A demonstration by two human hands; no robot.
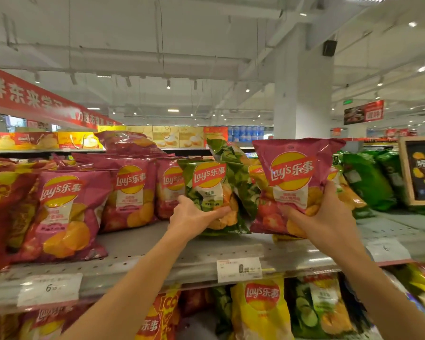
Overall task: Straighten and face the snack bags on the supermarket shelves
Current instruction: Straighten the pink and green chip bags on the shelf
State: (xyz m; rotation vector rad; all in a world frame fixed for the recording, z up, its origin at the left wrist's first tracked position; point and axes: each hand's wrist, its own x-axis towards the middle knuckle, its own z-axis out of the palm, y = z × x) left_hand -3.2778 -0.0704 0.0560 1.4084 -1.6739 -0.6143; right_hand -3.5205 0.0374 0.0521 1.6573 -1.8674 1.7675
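Snack bags crowd the grey metal shelf that runs across the middle of the frame, and two of them are in the person's hands. At centre, the left hand grips the lower part of a green Lay's bag, thumb across its front and fingers curled round underneath; the bag stands upright with its logo facing the camera and its bottom edge at or just above the shelf surface, which of the two cannot be told. To the right of centre, the right hand holds a pink Lay's bag by its lower right corner, fingers wrapped behind and thumb on the front; this bag is raised, tilted slightly to the left, with its front also toward the camera. Between the two held bags another green bag leans back at an angle. On the left half of the shelf stand several more pink bags, mostly front-facing, one of them lying on top of the row. Further green bags sit at the right end of the shelf, beside a framed dark sign at the right edge of the frame. White price labels are clipped along the shelf's front lip. Below it, in the lower part of the frame, a yellow Lay's bag stands beside a green cucumber-printed one. A red banner hangs at the upper left.
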